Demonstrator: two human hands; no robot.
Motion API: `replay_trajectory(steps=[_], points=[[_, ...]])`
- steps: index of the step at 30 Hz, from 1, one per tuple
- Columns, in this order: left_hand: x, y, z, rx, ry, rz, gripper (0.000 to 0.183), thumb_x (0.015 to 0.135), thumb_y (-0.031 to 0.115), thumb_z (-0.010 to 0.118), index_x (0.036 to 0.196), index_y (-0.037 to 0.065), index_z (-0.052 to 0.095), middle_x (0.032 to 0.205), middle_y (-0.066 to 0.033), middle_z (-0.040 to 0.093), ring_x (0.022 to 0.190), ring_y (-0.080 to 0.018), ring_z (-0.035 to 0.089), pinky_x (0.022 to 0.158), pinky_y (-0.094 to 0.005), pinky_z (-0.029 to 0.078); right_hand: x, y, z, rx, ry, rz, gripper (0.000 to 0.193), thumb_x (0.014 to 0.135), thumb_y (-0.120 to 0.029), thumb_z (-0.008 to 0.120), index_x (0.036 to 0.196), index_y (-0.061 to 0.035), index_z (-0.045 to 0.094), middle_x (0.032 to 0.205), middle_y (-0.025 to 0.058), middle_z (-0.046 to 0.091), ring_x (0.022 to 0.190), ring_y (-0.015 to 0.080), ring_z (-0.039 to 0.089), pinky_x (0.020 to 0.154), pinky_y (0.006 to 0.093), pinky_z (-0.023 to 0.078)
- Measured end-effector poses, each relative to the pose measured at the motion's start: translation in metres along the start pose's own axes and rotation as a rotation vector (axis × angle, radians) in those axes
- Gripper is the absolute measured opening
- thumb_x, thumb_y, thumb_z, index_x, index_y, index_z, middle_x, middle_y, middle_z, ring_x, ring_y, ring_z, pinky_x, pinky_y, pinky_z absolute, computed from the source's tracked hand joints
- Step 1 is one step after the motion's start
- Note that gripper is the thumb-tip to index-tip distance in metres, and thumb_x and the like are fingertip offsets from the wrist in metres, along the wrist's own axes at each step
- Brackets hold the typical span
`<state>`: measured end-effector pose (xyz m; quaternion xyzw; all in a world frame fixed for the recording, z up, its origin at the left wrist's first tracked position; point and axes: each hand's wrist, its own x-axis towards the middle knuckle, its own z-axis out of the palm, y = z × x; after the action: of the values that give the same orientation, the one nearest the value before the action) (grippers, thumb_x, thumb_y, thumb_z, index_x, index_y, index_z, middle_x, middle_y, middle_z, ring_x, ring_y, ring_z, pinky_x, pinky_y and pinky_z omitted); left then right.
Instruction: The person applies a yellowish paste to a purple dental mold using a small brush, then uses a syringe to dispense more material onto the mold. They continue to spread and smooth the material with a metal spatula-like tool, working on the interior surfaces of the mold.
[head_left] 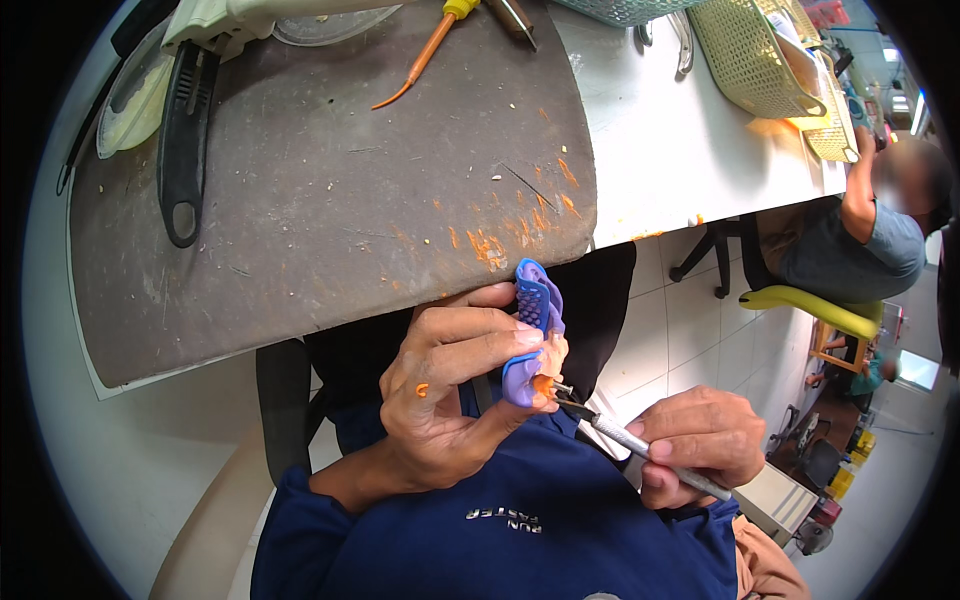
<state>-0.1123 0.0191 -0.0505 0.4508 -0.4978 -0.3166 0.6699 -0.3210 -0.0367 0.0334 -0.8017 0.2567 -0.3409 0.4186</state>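
My left hand (445, 385) is closed around a dental impression tray (532, 300), held up near the table's front edge. The tray is blue and perforated, lined with purple impression material, with a peach-coloured part in the middle and some orange material at its near end. A small metal pin stands out there. In my right hand (705, 440) is a craft knife (615, 432) with a knurled metal handle, gripped between fingers and thumb. Its blade reaches the orange end of the tray; whether it is cutting in, I cannot tell. An orange crumb clings to a left finger.
A dark worn mat (330, 180) with orange shavings covers the table's left part. On it lie a tool with a curved orange tip (425, 60) and a black handle-like piece (185, 150). Mesh baskets (745, 60) stand far right. Another person (850, 240) sits beyond.
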Motion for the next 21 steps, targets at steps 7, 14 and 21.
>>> replay_trajectory(steps=[7, 14, 21], points=[[-0.003, -0.001, -0.008, 0.043, -0.154, -0.01, 0.054, 0.078, 0.008, 0.083, 0.123, 0.005, 0.053, 0.118, -0.0137, 0.051, 0.122, -0.0297, 0.054, 0.096, -0.0346, 0.055, 0.0, 0.0, -0.001, -0.016, -0.012, 0.001, 0.025, 0.076, -0.004, 0.081, 0.096, -0.0065, 0.067, 0.083, 0.011, 0.072, 0.071, 0.0242, 0.072, 0.062, 0.0315, 0.059], [-0.001, 0.001, 0.002, -0.026, 0.022, -0.027, 0.044, 0.076, 0.013, 0.085, 0.114, 0.004, 0.064, 0.106, -0.0131, 0.066, 0.11, -0.0291, 0.063, 0.1, -0.0416, 0.052, 0.002, 0.0, -0.002, -0.02, -0.025, -0.003, 0.025, 0.076, -0.004, 0.081, 0.096, -0.0066, 0.067, 0.083, 0.0111, 0.073, 0.072, 0.0245, 0.073, 0.062, 0.0318, 0.059], [0.0, 0.002, 0.002, -0.032, 0.022, -0.028, 0.043, 0.076, 0.014, 0.085, 0.113, 0.004, 0.065, 0.106, -0.013, 0.066, 0.11, -0.0294, 0.063, 0.1, -0.0415, 0.052, 0.003, -0.003, -0.001, -0.03, -0.016, 0.013, 0.025, 0.076, -0.005, 0.082, 0.096, -0.0065, 0.067, 0.083, 0.0114, 0.073, 0.073, 0.0248, 0.073, 0.063, 0.0326, 0.059]])
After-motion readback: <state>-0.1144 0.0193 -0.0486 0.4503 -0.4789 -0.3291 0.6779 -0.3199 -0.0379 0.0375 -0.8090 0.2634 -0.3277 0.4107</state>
